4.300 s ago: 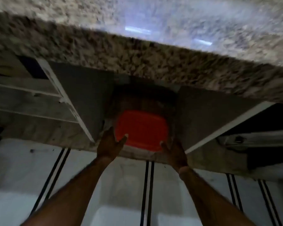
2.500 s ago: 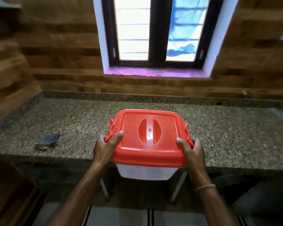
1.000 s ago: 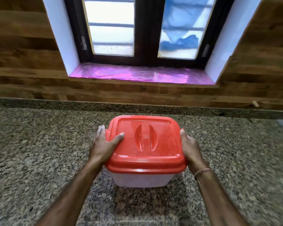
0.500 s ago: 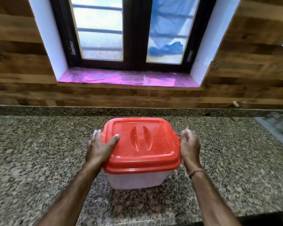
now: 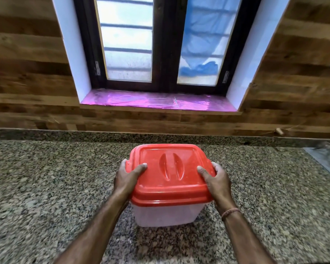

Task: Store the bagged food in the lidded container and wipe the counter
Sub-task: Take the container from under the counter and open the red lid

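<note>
1. With our thumbs pressed flat on top, we have both hands closed on the red lid [image 5: 170, 174]: the left hand [image 5: 127, 181] wraps its left edge, the right hand [image 5: 218, 181] wraps its right edge.
2. Our left thumb lies across the lid's near-left corner, and the remaining fingers curl down over the rim, mostly hidden from us.
3. Our right thumb points inward toward the lid's middle, and its fingers hook over the side where a small latch tab sticks out.
4. A thin thread band [image 5: 231, 212] circles our right wrist.
5. The lid sits level and fully on the container [image 5: 166, 216], a translucent white tub; we cannot tell whether anything is inside.
6. Two long curved ridges run across the lid's centre, between our thumbs.
7. The container stands upright on the speckled granite counter [image 5: 46, 187], roughly in the middle of its width and nearer us than the back wall.
8. Behind the counter rises a wood-plank wall [image 5: 27, 73], with a dark-framed window [image 5: 160, 44] straight ahead.
9. The window sill [image 5: 151, 101] is covered in shiny pink film.
10. Something blue [image 5: 200, 67] shows blurred through the right pane.
11. At the far right edge we see a blurred grey patch, too unclear to name.
</note>
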